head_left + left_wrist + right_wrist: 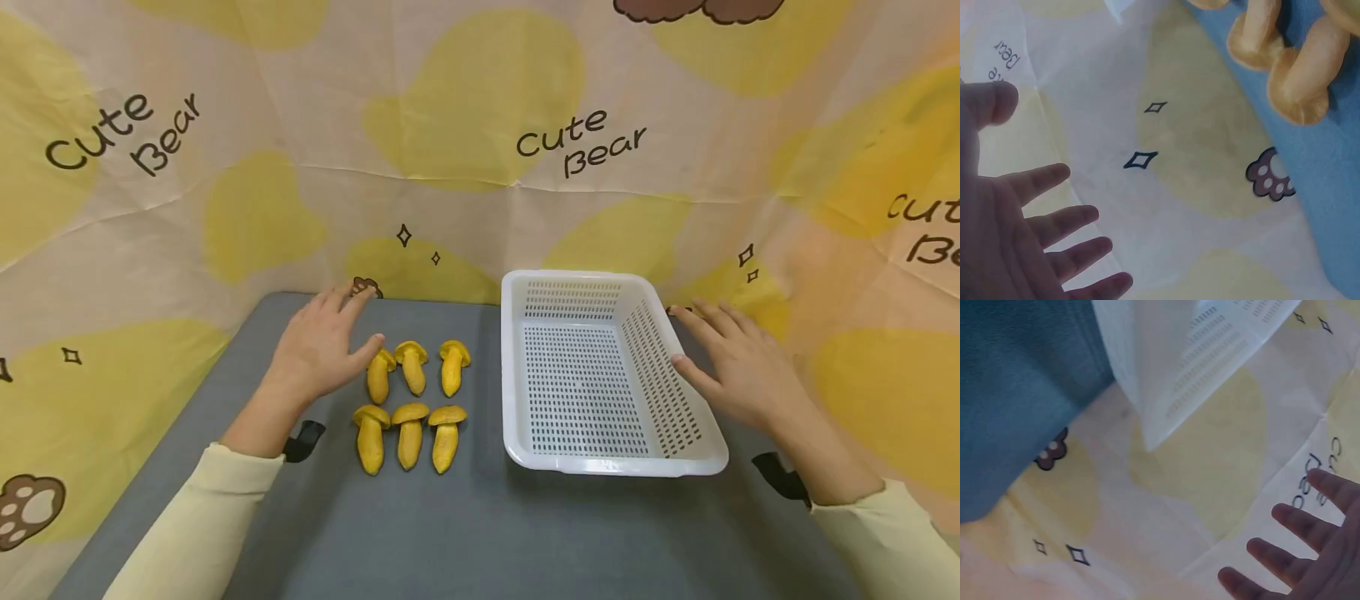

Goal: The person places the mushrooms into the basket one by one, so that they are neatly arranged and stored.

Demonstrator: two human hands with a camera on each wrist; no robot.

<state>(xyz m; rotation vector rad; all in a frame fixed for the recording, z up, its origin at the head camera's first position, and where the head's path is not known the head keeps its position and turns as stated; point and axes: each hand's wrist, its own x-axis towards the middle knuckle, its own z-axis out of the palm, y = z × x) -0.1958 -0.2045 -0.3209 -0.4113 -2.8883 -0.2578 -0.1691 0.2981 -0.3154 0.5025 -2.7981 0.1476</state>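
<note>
Several yellow mushrooms (409, 437) lie in two rows on the grey table, caps toward the back. My left hand (318, 346) hovers just left of the back row, fingers spread, its thumb overlapping the nearest mushroom (378, 379) in the head view. In the left wrist view that hand (1029, 231) holds nothing, and some mushrooms (1310, 75) show at the top right. A white perforated plastic basket (585, 387) stands right of the mushrooms with nothing in it. Beside its right wall is my right hand (738, 367), fingers extended and holding nothing; contact with the rim is unclear.
The grey table (480, 533) meets a hanging cloth (450, 125) printed with yellow patches and lettering at the back and sides. Dark wrist straps (303, 442) show on both arms. The basket's corner (1150, 425) juts into the right wrist view.
</note>
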